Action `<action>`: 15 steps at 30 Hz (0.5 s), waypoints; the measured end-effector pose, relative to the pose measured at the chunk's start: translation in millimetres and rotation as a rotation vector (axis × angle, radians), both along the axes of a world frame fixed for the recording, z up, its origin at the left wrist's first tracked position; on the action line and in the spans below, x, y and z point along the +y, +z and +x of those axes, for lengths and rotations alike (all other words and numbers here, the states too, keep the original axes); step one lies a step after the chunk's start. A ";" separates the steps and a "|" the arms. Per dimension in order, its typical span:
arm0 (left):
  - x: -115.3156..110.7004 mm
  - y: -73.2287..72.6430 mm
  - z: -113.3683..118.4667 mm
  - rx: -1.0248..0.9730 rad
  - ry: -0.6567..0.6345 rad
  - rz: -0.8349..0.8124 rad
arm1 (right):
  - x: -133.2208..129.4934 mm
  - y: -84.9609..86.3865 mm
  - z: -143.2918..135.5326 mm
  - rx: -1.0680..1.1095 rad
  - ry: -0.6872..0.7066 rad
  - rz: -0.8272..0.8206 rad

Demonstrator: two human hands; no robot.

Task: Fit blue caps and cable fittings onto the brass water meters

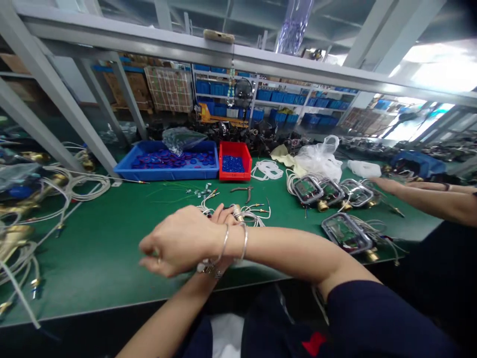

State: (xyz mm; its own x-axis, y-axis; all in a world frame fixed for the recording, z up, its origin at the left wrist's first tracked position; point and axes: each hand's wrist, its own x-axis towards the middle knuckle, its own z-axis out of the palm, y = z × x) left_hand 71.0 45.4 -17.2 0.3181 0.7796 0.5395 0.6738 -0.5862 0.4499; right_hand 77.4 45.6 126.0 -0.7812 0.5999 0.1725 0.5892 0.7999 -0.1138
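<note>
My right hand (179, 241) reaches leftward over the green bench top, above my left wrist. Its fingers curl in a loose pinch, and anything between them is too small to make out. Behind my right wrist, my left hand (222, 216) is partly hidden, its fingers around a part with a brass fitting (237, 213). White cables (253, 217) with metal ends coil beside that part. Just beyond lie pliers (249, 194) and small metal pieces (204, 191).
A blue tray (167, 173) of blue-red discs and a red bin (234, 175) stand behind. Cabled brass assemblies crowd the left. Clear-cased units (346, 232) lie at right, near another person's arms (428, 196). A metal frame crosses overhead.
</note>
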 end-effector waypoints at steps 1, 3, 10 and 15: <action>0.9 -0.7 -1.1 0.010 0.002 0.002 | 21.4 2.7 -2.7 0.014 -0.020 -0.049; 0.5 0.6 -2.0 0.019 0.046 0.000 | 63.7 5.5 -1.2 0.049 -0.178 -0.162; -4.6 15.7 -4.8 0.043 0.049 -0.036 | 116.0 -4.9 28.6 0.128 -0.405 -0.448; 0.9 6.3 -7.2 0.070 0.054 -0.061 | 59.8 -17.6 60.5 0.309 -0.330 -0.509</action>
